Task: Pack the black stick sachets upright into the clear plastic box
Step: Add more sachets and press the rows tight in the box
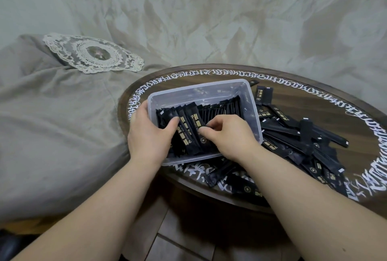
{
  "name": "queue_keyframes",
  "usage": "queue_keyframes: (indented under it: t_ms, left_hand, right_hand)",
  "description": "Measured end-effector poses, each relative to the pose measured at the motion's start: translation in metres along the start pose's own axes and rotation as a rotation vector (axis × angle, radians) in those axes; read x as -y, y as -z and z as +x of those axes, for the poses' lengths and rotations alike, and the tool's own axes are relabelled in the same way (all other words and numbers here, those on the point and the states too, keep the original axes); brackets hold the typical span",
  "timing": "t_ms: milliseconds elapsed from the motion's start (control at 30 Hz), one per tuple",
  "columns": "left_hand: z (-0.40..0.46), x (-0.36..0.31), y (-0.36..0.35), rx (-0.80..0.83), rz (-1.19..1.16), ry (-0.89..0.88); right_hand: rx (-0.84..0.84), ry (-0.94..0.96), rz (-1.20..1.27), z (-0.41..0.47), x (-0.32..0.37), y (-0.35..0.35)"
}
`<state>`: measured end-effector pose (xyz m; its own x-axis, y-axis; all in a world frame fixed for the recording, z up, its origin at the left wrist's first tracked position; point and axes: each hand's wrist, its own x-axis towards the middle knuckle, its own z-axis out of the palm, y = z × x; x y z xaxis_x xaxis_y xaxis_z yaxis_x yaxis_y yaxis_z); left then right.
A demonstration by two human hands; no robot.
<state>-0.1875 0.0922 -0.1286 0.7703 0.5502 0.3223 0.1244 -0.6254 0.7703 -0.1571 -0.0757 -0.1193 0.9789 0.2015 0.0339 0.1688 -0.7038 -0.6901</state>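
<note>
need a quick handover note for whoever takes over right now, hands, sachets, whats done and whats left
Left hand: grips a bunch of leaning sachets at the clear plastic box's near left end.
Right hand: fingers curled on the same bunch.
Done: a row of sachets stands upright along the box.
Left: stand the held bunch upright, then pack the loose pile on the round tray right of the box.

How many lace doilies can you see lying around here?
1. The lace doily lies on the grey cloth, left of and behind the round table. Others may lie outside the view.
</note>
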Motion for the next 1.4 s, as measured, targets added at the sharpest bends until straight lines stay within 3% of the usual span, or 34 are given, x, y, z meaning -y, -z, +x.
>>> queue_keyframes:
  t_ms: [267,567,767,1000,1133,1400]
  left_hand:
    - [0.001,0.002,-0.005,-0.009,-0.138,0.053]
    - [0.002,0.001,-0.010,-0.021,-0.152,0.047]
    - [0.002,0.003,-0.010,-0.025,-0.178,0.047]
    - [0.001,0.003,-0.010,-0.023,-0.170,0.024]
    - [0.002,0.005,-0.010,-0.023,-0.163,0.025]
    - [0.006,0.007,-0.011,-0.032,-0.161,0.026]
  right_hand:
    - [-0.003,-0.018,0.102,0.003,-0.003,0.005]
    - [-0.048,0.075,-0.231,0.004,-0.004,-0.004]
    - [-0.078,0.124,-0.261,0.003,-0.003,-0.007]
    - [-0.191,0.064,-0.177,-0.002,-0.003,-0.002]
    - [-0.322,0.009,-0.283,-0.006,-0.004,0.019]
    - [-0.216,-0.016,-0.412,-0.016,-0.013,0.043]
